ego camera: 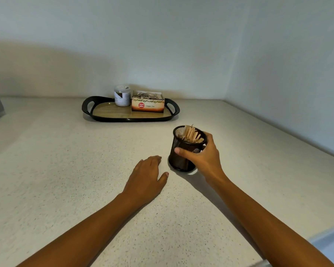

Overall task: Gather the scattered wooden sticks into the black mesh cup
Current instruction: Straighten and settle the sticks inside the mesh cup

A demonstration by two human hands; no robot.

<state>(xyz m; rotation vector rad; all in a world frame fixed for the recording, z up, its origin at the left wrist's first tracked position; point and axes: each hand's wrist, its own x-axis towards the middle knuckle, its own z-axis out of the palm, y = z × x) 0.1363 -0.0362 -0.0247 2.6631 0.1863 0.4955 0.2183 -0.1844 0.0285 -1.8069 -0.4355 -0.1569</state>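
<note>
A speckled counter (66, 170) is seen running to the wall. At its back a black tray (130, 118) is set, on which a tea box (148, 106) and a jar (122, 96) are stood side by side. Nearer, the black mesh cup (183, 153) is gripped around its side by the right hand (202, 157) and tilted, its base on the counter. The wooden sticks (191, 133) are held inside it. The left hand (147, 176) is laid flat, palm down and empty, just beside the cup.
</note>
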